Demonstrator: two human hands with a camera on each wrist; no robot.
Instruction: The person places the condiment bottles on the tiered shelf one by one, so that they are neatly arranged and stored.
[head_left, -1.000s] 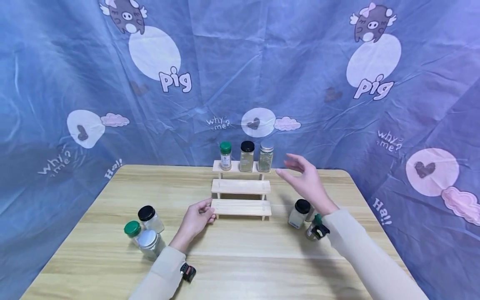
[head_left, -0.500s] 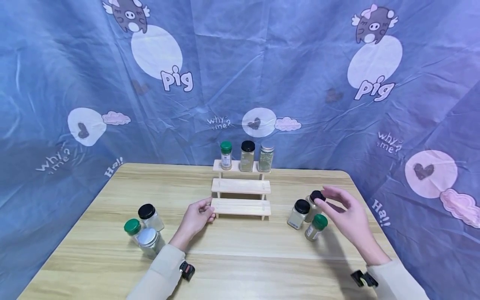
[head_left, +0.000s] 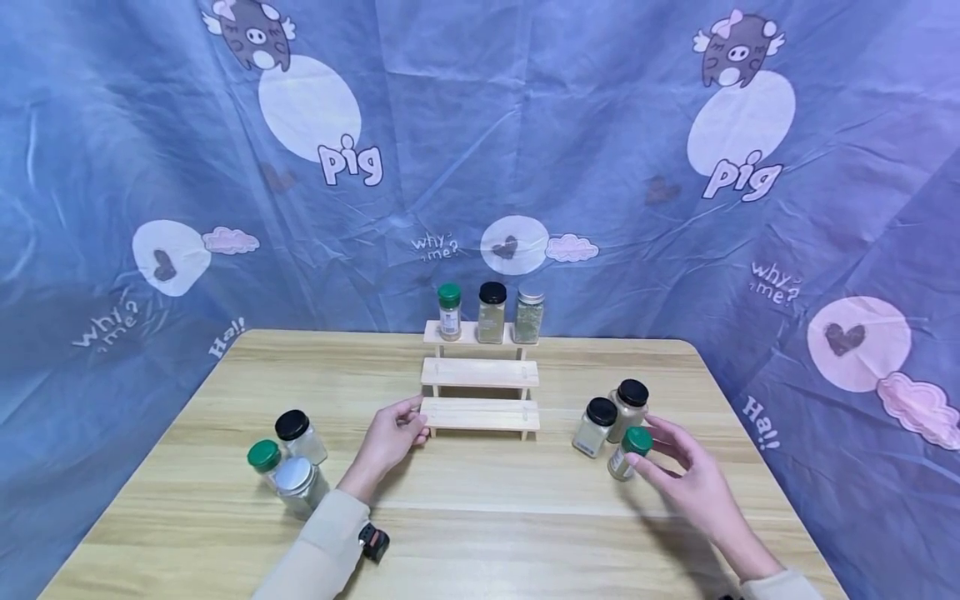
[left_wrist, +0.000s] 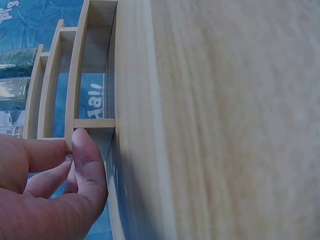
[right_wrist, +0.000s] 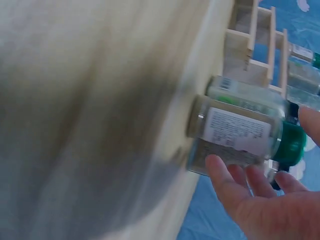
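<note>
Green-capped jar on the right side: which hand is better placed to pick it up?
The right hand. Its fingers already reach around the green-capped jar, seemingly touching it. The left hand holds the end of the wooden rack, across the table.

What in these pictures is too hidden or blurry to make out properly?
- Label text on the green-capped jar: blurred in the right wrist view, too small in the head view.
- Whether the right hand already grips that jar: its fingers reach round it, but contact is unclear.
- Silver-capped jar by the left sleeve: its contents are too small to tell.
- The left hand at the wooden rack: cut off by the left wrist picture's edge.
</note>
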